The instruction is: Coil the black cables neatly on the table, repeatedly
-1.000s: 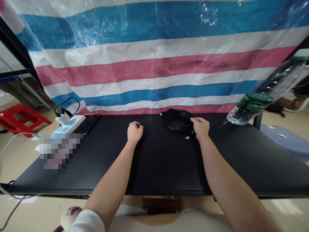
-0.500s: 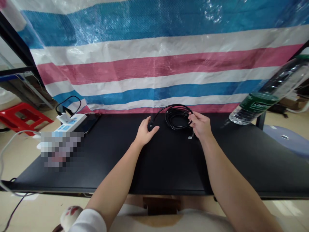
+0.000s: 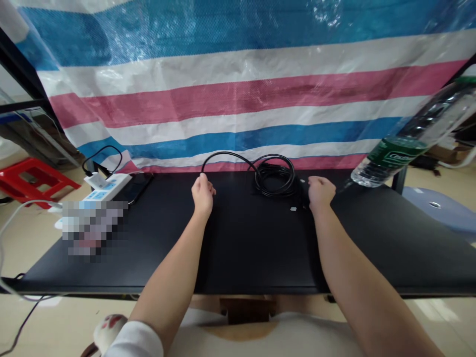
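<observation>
On my feed the left hand reaches forward, thumb up, clenched round the black cable, coil on the table between both hands. Right hand curled, can't tell if it's holding anything.

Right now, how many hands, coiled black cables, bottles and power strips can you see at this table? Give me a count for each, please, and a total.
Hands: 2 (left hand, right hand)
Coiled black cable: 1
Bottle: 1
Power strip: 1
Total: 5
</observation>
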A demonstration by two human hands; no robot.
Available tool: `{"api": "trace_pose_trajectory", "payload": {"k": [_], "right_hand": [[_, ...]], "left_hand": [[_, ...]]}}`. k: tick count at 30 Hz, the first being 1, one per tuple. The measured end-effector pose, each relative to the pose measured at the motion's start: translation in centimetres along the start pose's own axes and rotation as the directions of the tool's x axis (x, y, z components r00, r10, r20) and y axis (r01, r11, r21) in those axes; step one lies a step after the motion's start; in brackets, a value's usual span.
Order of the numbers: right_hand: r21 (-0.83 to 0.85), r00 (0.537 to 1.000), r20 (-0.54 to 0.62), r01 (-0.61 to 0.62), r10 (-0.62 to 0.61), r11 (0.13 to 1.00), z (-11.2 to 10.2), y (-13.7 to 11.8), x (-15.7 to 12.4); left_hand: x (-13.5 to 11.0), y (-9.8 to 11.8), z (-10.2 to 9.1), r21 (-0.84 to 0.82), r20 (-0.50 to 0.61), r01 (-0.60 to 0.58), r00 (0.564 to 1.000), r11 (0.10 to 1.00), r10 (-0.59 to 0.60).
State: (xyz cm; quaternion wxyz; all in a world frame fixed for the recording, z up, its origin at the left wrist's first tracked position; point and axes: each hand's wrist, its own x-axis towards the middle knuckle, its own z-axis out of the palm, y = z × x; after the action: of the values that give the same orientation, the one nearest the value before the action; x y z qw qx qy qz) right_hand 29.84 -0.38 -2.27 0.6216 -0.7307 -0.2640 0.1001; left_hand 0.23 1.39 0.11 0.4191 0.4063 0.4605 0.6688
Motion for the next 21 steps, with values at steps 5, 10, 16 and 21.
{"api": "trace_pose_trajectory", "payload": {"k": [5,10,16,21], "right_hand": [[-0.183,0.99,0.131,0.068,-0.044,0.981,0.6,-0.2,-1.3],[-0.256,0.961,0.164,0.261,-0.224,0.931,0.8,0.7,-0.9],[-0.056,0.99,0.014,0.138,-0.137,0.989,0.6,-0.7,-1.0],[0.597,0.996,0.062,-0.085,0.059,0.798,-0.8,-1.2,0.2]], "left_hand": [[1.8,1.4,-2.0,-0.275,-0.095,0.119,0.984,0.954,-0.15],[2.8,2.7,-4.0,-0.559,-0.252,0.179,0.894,0.809,-0.372],[3.2,4.2,-5.5,-0.702,-0.374,0.113,0.782,0.703,-0.499],[3.5,4.2,-5.9,-0.617,-0.459,0.135,0.738,0.775,-0.494]]}}
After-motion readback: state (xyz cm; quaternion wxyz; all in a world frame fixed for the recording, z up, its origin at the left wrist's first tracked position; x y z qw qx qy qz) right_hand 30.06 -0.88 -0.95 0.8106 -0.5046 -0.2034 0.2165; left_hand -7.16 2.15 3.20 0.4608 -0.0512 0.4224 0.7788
